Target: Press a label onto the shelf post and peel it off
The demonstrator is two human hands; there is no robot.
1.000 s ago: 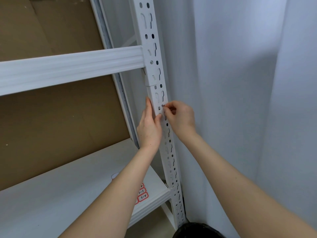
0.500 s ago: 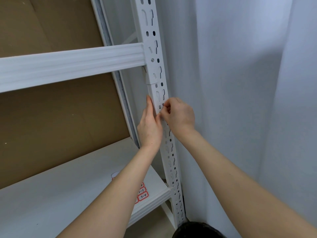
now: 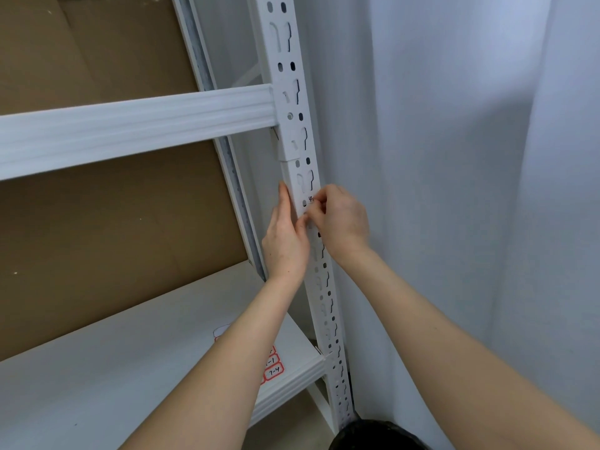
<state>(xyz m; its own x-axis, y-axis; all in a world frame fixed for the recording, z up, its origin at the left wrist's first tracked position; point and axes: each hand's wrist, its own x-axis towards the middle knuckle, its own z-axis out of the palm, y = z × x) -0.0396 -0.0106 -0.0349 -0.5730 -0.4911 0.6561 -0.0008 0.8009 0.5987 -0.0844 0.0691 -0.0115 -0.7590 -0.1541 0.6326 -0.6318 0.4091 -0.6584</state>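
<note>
two hands at a small label on the shelf post

the right hand (image 3: 339, 219) has its fingers curled, and its grip pinches a small white label (image 3: 311, 200) with black handwriting against the front of the white perforated post (image 3: 300, 138). only a corner of the label shows above the fingertips, so the writing cannot be read. the left hand (image 3: 285, 241) lies along the left edge of the same post with its fingers straight and pointing up, and its thumb touches the front of the post just beside the right fingertips; its grip is released, holding nothing.

the label sits on the post a little below the joint where the white crossbeam (image 3: 136, 125) meets it. lower down, the white shelf board (image 3: 97, 368) meets the post, and a sheet of red-bordered labels (image 3: 272, 368) lies on the board, partly hidden by the left forearm. brown cardboard (image 3: 107, 241) stands behind the shelf. a pale curtain (image 3: 454, 190) hangs to the right of the post.
</note>
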